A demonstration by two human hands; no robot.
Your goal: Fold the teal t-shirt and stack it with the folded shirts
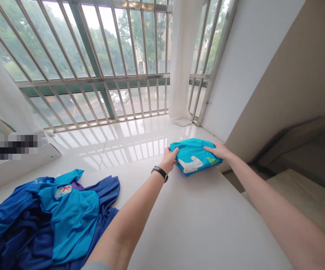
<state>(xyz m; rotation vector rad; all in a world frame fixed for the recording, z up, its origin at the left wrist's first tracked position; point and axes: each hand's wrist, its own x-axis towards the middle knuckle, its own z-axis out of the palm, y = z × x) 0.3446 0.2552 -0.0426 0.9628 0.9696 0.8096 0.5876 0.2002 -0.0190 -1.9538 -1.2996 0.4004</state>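
A folded turquoise shirt (194,148) with a white figure and a yellow-green print lies on top of darker blue folded cloth, near the right end of the white sill. My left hand (170,159), below a black wristwatch, grips the shirt's left edge with the thumb on top. At the opposite edge, my right hand (220,150) has its thumb over the cloth; the fingers underneath are hidden. Off to the left, a loose pile of blue shirts (75,221) lies crumpled, with a turquoise one showing a red-and-white print.
Metal window bars (117,80) run along the back, with a white curtain (180,63) hanging at the corner. A white box (35,153) stands at the far left. The white wall (252,48) rises at the right, and the white surface (204,225) has an edge on that side.
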